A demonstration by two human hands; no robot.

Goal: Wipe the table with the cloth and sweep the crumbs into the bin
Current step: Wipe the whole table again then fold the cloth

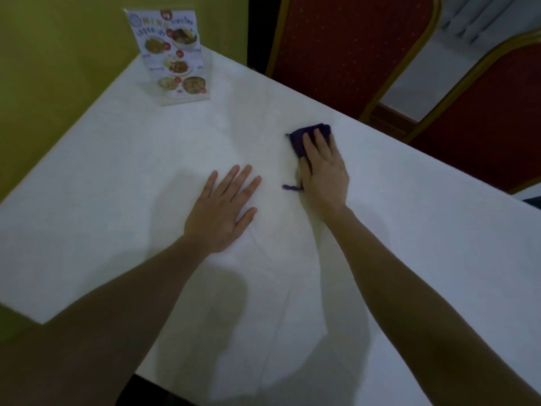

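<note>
White table (pixel 117 159) fills most of the frame. Left hand (pixel 222 209) lies flat on it mid-frame, fingers spread, holding nothing. Right hand (pixel 323 171) presses straight fingers on the dark purple cloth (pixel 304 136), right of center. Menu stand (pixel 172 57) upper left by the yellow-green wall (pixel 58 68); red chairs (pixel 345 54) upper right.

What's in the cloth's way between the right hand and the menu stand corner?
Nothing visible. The right hand presses the dark purple folded cloth flat on the white table. Bare tabletop runs from it to the clear acrylic menu stand at the far corner. The left hand rests flat nearer the person, off that path.
</note>
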